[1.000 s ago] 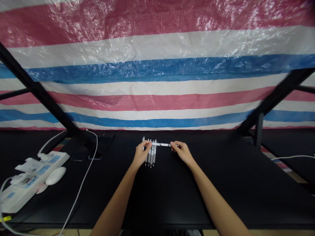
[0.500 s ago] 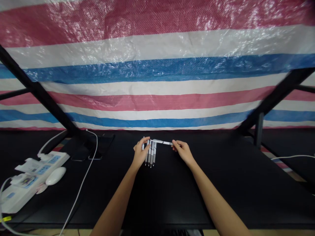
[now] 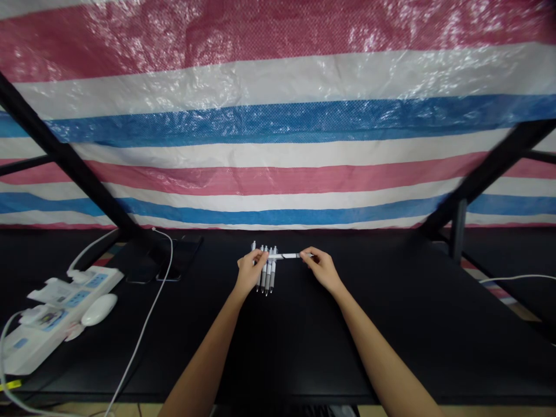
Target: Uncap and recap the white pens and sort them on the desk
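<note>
A white pen [image 3: 284,256] with a grey grip lies level between my two hands. The fingertips of my left hand [image 3: 251,270] pinch its left end, while my right hand [image 3: 322,269] is closed on its grey right end. Beneath the pen and beside my left fingers, several matching white-and-grey pens [image 3: 267,279] lie side by side on the black table [image 3: 299,341], their tips toward me. My left hand partly covers the leftmost of these.
On the left are a white power strip [image 3: 56,318] with plugs, a white computer mouse [image 3: 99,310] and a white cable [image 3: 150,315]. Dark phones [image 3: 167,271] lie farther back. Black metal braces [image 3: 482,174] and a striped plastic sheet [image 3: 278,179] stand behind.
My left fingers have closed on the pen's left end. The pen has turned from a slight slant to nearly level, and my right hand has shifted slightly left.
</note>
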Tool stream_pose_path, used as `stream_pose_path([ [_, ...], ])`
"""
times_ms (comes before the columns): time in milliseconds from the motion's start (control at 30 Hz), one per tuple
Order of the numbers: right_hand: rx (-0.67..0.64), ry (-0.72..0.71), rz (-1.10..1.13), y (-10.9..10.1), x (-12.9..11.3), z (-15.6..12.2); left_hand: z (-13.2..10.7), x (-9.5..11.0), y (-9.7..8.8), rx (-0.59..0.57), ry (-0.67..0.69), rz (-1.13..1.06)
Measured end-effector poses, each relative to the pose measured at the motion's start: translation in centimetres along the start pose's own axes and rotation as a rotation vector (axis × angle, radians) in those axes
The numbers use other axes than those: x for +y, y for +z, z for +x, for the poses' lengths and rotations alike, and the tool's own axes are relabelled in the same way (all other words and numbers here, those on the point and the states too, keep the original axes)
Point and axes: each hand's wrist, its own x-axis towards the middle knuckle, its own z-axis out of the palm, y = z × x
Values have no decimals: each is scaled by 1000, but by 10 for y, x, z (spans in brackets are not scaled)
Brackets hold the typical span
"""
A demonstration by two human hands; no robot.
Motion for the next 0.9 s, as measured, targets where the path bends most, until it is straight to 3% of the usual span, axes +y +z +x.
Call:
stream_pose_path([
  [300,-39,24,-31,-1,-5,-1,0,1,1,-36,34,-190],
  [667,-145,15,60,5,-9,-4,0,3,5,13,-204,-596],
  [900,-183,-26,61,12,-15,-8,0,6,5,83,-193,-692],
])
